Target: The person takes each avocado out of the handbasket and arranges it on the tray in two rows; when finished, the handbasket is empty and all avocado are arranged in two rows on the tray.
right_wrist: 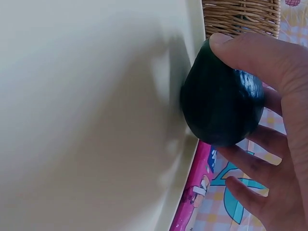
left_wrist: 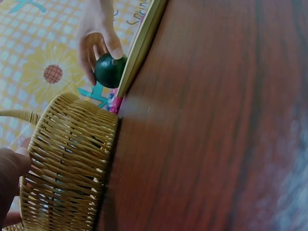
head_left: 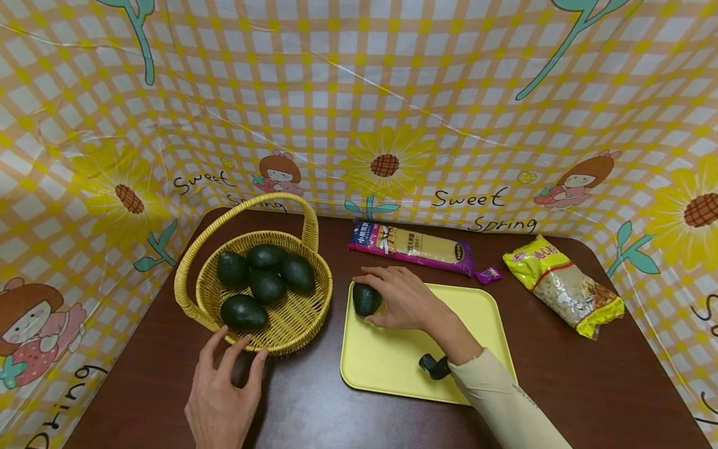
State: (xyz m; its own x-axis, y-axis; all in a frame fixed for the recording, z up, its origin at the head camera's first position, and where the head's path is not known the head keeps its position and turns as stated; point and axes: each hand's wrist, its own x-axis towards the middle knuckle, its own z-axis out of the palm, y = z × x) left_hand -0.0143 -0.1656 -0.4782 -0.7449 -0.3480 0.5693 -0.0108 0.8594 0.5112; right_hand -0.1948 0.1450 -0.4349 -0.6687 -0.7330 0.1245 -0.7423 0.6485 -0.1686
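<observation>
My right hand (head_left: 401, 298) holds a dark green avocado (head_left: 367, 300) at the left end of a yellow tray (head_left: 392, 365). In the right wrist view the thumb and fingers curl round the avocado (right_wrist: 224, 96), close to the tray's rim. A yellow wicker basket (head_left: 322, 312) with an arched handle holds several more avocados (head_left: 268, 285). Near its front rim is my left hand (head_left: 224, 390), fingers spread and loosely bent, fingertips at the rim beside the nearest avocado (head_left: 244, 312). Whether they press on the wicker is hard to tell.
Behind the tray lies a purple packet of noodles (head_left: 412, 246), with a small purple sachet (head_left: 489, 275) beside it. A yellow and clear bag (head_left: 563, 287) is at the right. Checked cloth (head_left: 359, 112) stands round the dark table (head_left: 314, 405). A black object (head_left: 434, 366) shows by my right wrist.
</observation>
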